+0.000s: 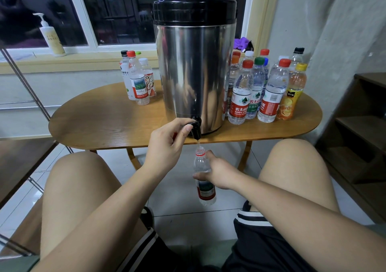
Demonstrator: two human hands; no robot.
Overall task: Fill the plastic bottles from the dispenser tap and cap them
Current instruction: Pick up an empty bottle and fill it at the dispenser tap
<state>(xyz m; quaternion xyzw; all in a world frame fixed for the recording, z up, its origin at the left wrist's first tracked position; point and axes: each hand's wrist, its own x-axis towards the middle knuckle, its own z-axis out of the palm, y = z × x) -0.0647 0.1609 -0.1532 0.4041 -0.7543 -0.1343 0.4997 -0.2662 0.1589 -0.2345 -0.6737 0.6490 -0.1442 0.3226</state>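
Note:
A steel dispenser [194, 69] with a black lid stands on the wooden table [104, 125]. Its black tap [196, 128] juts over the front edge. My left hand [167, 144] grips the tap lever with thumb and fingers. Water runs from the spout in a thin stream. Below it my right hand [217, 172] holds an uncapped clear bottle [201, 164] with a red label, its mouth under the stream. The bottle hangs upright between my knees, above the floor.
Several capped bottles [259, 89] crowd the table to the right of the dispenser, one orange with a yellow cap. Three bottles [139, 79] stand at the back left. A pump bottle [52, 37] rests on the windowsill. Wooden shelves [359, 129] are at the right.

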